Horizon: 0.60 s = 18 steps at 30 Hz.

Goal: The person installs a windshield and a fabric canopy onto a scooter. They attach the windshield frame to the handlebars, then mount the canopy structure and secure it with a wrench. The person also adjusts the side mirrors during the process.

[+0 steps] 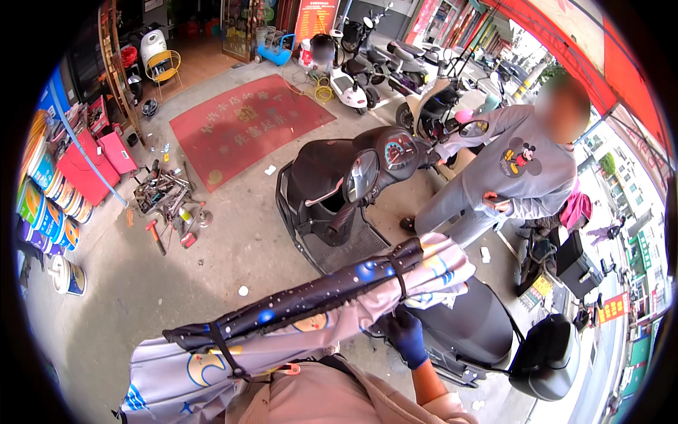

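Observation:
A long rolled fabric bundle (282, 332) lies slantwise across the front of my body. Its cloth is pale pink-grey with moon prints, and a dark starry strip runs along the top. Two black straps bind it, one near each end. My right hand (404, 335), in a dark blue and black glove, is closed at the underside of the bundle beside the right strap; the fingertips are partly hidden. My left hand does not show. Just beyond the bundle stands a black electric scooter (332, 177), its long seat (470, 321) reaching under the bundle's right end.
A person in grey (519, 162) stands at the scooter's far right side, one hand by the handlebar. Tools (169, 194) and a red-handled hammer (155, 237) lie on the floor at left, near paint buckets (68, 275). A red mat (247, 127) and parked scooters (353, 78) are farther back.

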{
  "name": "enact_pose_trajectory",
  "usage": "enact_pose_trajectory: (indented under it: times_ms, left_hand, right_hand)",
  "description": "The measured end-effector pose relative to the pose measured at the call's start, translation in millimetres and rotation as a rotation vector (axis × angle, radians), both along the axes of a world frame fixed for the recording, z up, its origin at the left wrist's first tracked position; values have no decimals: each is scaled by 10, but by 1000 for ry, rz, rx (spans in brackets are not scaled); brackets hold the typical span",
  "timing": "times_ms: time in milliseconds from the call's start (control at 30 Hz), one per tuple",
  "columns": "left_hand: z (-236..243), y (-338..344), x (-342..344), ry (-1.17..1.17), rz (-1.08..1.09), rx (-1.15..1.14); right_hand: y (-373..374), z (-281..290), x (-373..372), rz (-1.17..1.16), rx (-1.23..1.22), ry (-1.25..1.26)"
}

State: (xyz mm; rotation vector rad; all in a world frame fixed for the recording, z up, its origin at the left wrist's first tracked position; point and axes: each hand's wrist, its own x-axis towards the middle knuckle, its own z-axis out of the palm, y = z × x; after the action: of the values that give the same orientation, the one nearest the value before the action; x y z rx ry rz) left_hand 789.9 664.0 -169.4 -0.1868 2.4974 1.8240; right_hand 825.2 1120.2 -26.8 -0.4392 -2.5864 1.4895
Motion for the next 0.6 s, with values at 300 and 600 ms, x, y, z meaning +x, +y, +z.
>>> enact_pose_trajectory:
  times_ms: [300,600]
  left_hand:
    - [-315,-187,-11,-40,-75,19]
    - [-505,-345,-28,-73,-127,38]
  right_hand:
    - [-206,-119,-58,66,114,65]
    - [-212,-318,-232,43,334,110]
